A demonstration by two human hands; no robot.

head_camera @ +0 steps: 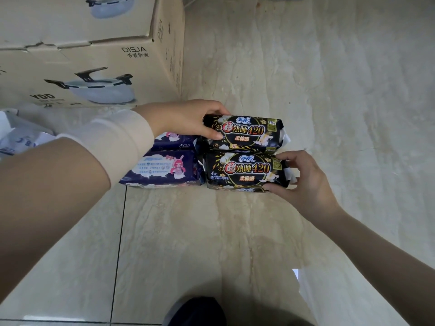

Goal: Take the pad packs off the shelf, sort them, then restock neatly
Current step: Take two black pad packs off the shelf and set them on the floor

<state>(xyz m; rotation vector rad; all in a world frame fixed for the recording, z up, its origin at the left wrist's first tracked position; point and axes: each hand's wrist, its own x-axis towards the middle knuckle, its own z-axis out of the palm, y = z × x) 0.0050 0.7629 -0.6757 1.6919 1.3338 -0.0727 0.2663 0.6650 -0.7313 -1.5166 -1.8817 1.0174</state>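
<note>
Two black pad packs marked 420 lie on the tiled floor, one behind the other. My left hand (188,118) grips the left end of the far black pack (247,131), thumb on top. My right hand (299,180) holds the right end of the near black pack (244,171), fingers curled round its edge. To their left sit two dark blue pad packs with a pink cartoon figure: the near blue pack (162,169) shows fully, and the far blue pack (179,140) is partly hidden under my left wrist.
Stacked cardboard boxes (94,55) printed with a pot stand at the upper left, close behind my left hand. White plastic packaging (18,135) lies at the left edge. Beige marble-look floor tiles (329,90) spread to the right and front. A dark shoe (197,311) shows at the bottom.
</note>
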